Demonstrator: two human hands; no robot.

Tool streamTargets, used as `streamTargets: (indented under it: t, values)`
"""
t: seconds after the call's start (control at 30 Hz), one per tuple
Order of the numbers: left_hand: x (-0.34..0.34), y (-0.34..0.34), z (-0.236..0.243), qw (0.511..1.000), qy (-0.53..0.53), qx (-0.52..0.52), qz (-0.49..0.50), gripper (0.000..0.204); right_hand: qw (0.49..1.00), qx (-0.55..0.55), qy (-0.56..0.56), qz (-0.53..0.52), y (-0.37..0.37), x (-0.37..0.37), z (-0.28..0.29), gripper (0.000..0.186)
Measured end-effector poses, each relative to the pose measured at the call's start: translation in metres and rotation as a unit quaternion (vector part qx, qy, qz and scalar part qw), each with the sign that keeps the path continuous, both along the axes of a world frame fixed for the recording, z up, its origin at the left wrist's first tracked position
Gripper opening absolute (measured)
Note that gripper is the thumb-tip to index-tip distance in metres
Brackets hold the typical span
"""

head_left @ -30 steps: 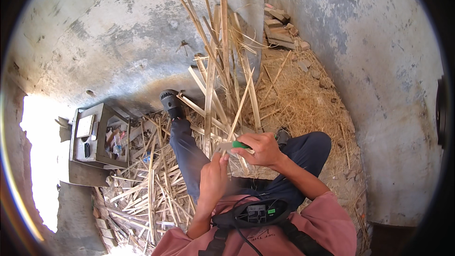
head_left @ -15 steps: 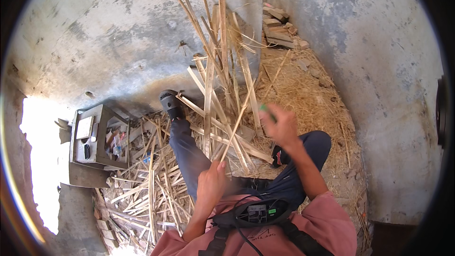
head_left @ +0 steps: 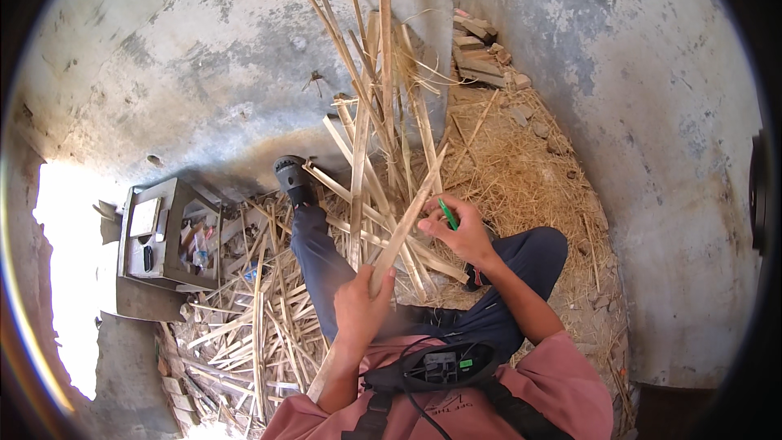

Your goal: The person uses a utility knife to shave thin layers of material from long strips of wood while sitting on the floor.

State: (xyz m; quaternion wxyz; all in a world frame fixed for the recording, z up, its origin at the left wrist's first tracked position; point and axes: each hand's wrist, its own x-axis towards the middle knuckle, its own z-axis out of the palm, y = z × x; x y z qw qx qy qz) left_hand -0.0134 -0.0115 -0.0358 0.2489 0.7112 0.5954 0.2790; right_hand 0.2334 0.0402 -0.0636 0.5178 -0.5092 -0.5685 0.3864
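Observation:
My left hand [head_left: 362,303] grips a long pale bamboo strip [head_left: 411,212] near its lower part; the strip slants up to the right. My right hand [head_left: 463,230] holds a small green-handled tool [head_left: 447,213] against that strip, a little above its middle. I sit with my legs in dark trousers [head_left: 326,269] stretched over a heap of split bamboo strips [head_left: 252,326]. My left foot wears a black shoe [head_left: 293,179].
Tall bamboo strips [head_left: 383,81] lean against the grey plastered wall [head_left: 204,73]. A small grey box with odds and ends [head_left: 167,236] stands at the left. Dry straw and shavings [head_left: 513,171] cover the floor at right; wood offcuts [head_left: 481,53] lie in the corner.
My right hand swung out to the right with the green tool, then came back onto the strip. My left hand has taken a firm hold of the strip lower down.

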Motion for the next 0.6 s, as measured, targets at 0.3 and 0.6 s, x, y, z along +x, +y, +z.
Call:
streamTargets:
  t: [0.3, 0.6]
  values:
    - [0.009, 0.001, 0.002, 1.000, -0.004, 0.013, -0.001, 0.038, 0.964, -0.086, 0.239, -0.073, 0.005, 0.004, 0.004, 0.027]
    - [-0.007, 0.010, -0.003, 0.998, -0.020, 0.059, 0.030, 0.032, 0.981, 0.079, -0.008, -0.175, 0.017, 0.051, -0.005, 0.032]
